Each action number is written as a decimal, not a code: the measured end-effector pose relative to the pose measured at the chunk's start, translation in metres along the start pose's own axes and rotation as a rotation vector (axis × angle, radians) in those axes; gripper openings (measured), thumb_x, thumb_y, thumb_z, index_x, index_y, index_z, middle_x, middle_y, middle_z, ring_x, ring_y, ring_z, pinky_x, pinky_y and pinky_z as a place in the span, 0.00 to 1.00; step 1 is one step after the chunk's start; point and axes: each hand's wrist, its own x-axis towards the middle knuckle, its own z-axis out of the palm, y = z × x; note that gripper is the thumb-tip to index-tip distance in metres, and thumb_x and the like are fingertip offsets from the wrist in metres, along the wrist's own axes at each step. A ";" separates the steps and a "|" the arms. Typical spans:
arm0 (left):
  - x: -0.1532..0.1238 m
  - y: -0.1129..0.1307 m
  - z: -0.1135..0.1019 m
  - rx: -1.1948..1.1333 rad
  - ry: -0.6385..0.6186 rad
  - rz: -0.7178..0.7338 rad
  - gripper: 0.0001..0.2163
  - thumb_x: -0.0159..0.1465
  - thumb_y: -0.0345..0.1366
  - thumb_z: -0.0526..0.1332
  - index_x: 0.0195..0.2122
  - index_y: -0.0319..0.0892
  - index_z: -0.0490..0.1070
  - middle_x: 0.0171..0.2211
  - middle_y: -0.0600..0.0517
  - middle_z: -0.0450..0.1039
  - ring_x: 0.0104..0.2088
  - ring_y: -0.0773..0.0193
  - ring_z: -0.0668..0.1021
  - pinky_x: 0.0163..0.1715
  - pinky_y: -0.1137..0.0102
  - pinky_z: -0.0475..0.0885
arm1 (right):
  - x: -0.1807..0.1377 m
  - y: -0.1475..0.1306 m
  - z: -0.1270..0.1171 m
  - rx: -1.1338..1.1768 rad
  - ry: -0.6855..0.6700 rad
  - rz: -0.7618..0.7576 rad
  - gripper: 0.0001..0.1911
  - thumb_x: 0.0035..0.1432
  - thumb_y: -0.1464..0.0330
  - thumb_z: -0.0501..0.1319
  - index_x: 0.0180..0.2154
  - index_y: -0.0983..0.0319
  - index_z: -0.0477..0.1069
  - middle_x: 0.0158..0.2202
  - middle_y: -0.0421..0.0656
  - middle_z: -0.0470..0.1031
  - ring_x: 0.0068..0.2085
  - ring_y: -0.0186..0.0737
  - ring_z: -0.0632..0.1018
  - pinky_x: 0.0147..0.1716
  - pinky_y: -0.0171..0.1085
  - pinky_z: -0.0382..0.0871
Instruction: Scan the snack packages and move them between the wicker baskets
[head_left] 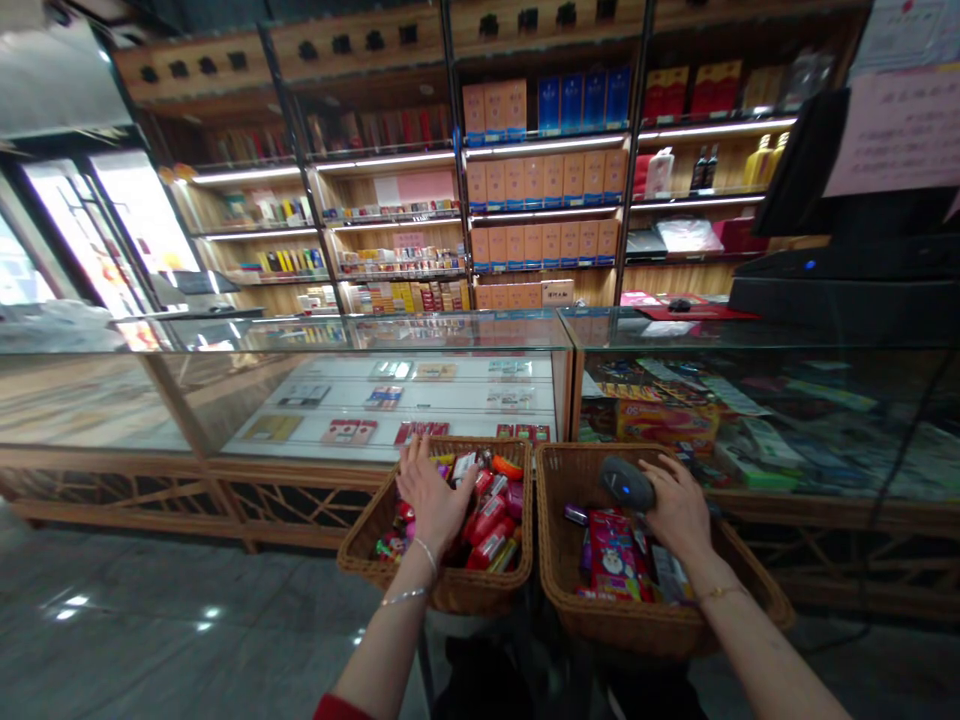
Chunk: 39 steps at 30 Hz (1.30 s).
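My left hand [433, 500] hovers over the left wicker basket [346, 552], its fingers spread and nothing in its grasp. Small wrapped items [491, 515], mostly red with some purple, orange and yellow, fill that basket. In my right hand [677, 505] is a dark handheld barcode scanner [627, 484] with a small blue light; my fingers wrap round its handle. The scanner is above the right wicker basket [551, 590]. Inside that basket lie a red and purple packet [616, 555] with a cartoon figure, a small purple item [576, 514] and other packets partly hidden by my hand and wrist.
Behind the baskets runs a glass display counter [300, 345] with flat packs inside. A dark monitor [802, 165] with a pink paper stands at right, and a cable [892, 470] hangs below. Wooden shelves with orange boxes [551, 180] line the wall. Grey floor [172, 630] shows at left.
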 end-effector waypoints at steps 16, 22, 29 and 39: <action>-0.004 0.034 0.039 0.047 -0.166 0.103 0.44 0.61 0.53 0.57 0.71 0.36 0.37 0.72 0.36 0.41 0.71 0.43 0.41 0.65 0.39 0.43 | 0.008 -0.006 -0.008 -0.014 0.014 0.081 0.20 0.49 0.79 0.54 0.42 0.61 0.76 0.51 0.45 0.78 0.60 0.50 0.66 0.52 0.49 0.62; -0.017 0.070 0.073 0.045 -0.334 0.293 0.48 0.60 0.53 0.58 0.71 0.33 0.33 0.71 0.33 0.42 0.71 0.42 0.40 0.65 0.39 0.41 | 0.013 -0.007 -0.017 -0.030 0.058 0.150 0.20 0.51 0.79 0.54 0.44 0.61 0.75 0.53 0.44 0.77 0.61 0.50 0.64 0.53 0.48 0.59; -0.035 0.113 0.105 0.098 -0.547 0.440 0.50 0.56 0.52 0.63 0.71 0.35 0.36 0.72 0.36 0.36 0.71 0.42 0.37 0.66 0.42 0.39 | 0.018 -0.002 -0.025 -0.041 0.075 0.268 0.19 0.51 0.76 0.56 0.45 0.60 0.75 0.54 0.46 0.76 0.62 0.51 0.62 0.53 0.50 0.58; -0.034 0.155 0.138 0.340 -1.008 0.606 0.48 0.58 0.57 0.58 0.71 0.34 0.37 0.72 0.37 0.30 0.70 0.42 0.33 0.66 0.42 0.41 | 0.026 0.032 -0.047 -0.244 -0.131 0.501 0.19 0.56 0.75 0.54 0.48 0.62 0.74 0.55 0.47 0.75 0.62 0.51 0.61 0.52 0.48 0.58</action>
